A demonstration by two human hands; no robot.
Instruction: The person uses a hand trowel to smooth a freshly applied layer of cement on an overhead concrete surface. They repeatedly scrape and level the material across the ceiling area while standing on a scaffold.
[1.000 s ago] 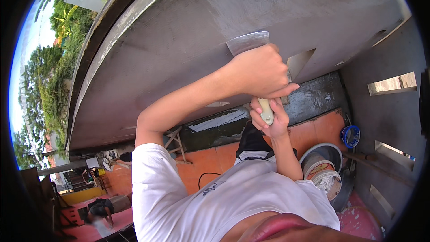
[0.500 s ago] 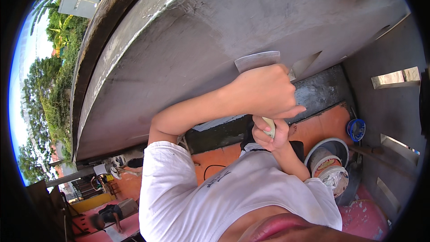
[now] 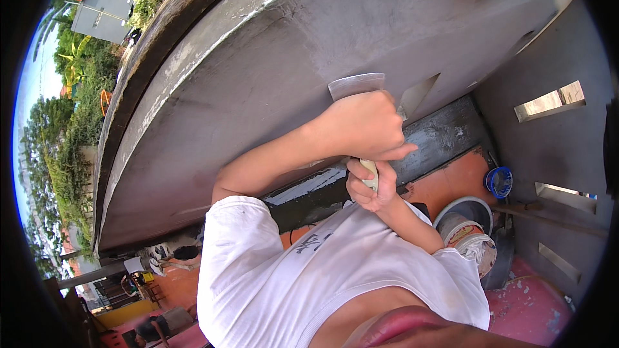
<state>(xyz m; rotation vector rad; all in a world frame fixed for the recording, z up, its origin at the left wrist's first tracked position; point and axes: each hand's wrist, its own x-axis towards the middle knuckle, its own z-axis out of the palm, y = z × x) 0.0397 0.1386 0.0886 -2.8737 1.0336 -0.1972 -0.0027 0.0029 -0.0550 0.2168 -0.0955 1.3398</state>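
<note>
My left hand (image 3: 361,122), its back facing up, is closed against a wide metal putty knife blade (image 3: 356,84) that lies on or close to the grey plastered wall (image 3: 277,71). One of its digits sticks out to the right. Just below, my right hand (image 3: 373,188) grips a cream-coloured handle (image 3: 369,173) whose upper end passes behind the left hand. A small grey metal corner (image 3: 402,113) shows to the right of the left knuckles. My left hand hides the middle of the blade, so I cannot see how handle and blade join.
A slanted slot (image 3: 419,93) opens in the plastered wall; the right-hand wall has slots too (image 3: 550,102). At lower right stand a blue bucket (image 3: 498,182) and a grey tub (image 3: 480,207) with pails. A dark wet ledge (image 3: 438,138) runs below. Another person (image 3: 151,330) is at lower left.
The view has shifted, and the hands and blade appear a little further left in the picture. Both hands keep the same grip, and the blade stays by the wall.
</note>
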